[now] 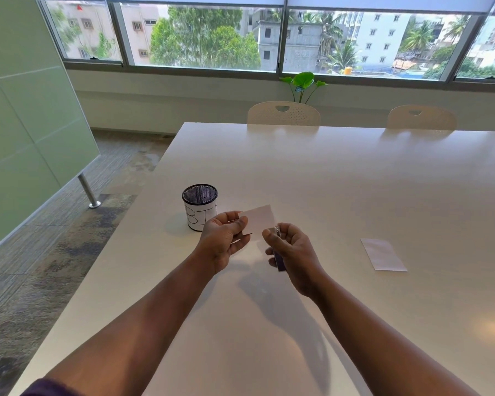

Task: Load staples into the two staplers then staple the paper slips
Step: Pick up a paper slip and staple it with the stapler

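Observation:
My left hand [225,238] pinches a white paper slip [258,220] by its left end and holds it above the table. My right hand [290,254] grips a small dark purple stapler [279,260] with a metal head. The stapler's head sits at the slip's lower right corner. Most of the stapler is hidden inside my fingers. A second white paper slip [383,254] lies flat on the table to the right. Only one stapler is in view.
A black mesh cup [199,207] with a white hand-lettered label stands on the white table [326,181] just left of my left hand. Two white chairs [283,113] stand at the far edge. The table's left edge runs close to the cup.

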